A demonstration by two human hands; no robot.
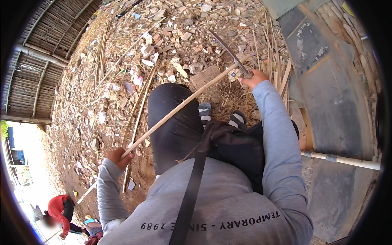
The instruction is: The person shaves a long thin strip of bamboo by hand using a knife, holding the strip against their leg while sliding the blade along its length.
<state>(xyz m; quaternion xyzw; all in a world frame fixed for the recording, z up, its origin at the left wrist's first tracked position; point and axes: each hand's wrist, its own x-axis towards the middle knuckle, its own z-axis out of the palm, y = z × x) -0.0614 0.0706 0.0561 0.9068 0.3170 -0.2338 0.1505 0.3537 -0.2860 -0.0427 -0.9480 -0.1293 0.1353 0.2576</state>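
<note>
My left hand (118, 158) is closed round the lower part of a long, pale bamboo stick (196, 94). The stick slants up to the right across my dark-trousered knee, and its other end runs out past my forearm at lower left. In my right hand (255, 79) is the handle of a long knife (223, 43), its dark, slightly curved blade pointing up and left. The blade lies across or very close to the stick's far end; whether they touch I cannot tell.
Rubble, stones and dry straw cover the ground (179, 53). Loose bamboo strips (139, 110) lie left of my knee, more (271, 53) at right. Grey panels (335, 118) and a pale pole (343, 159) stand at right. A person in red (58, 206) bends at lower left.
</note>
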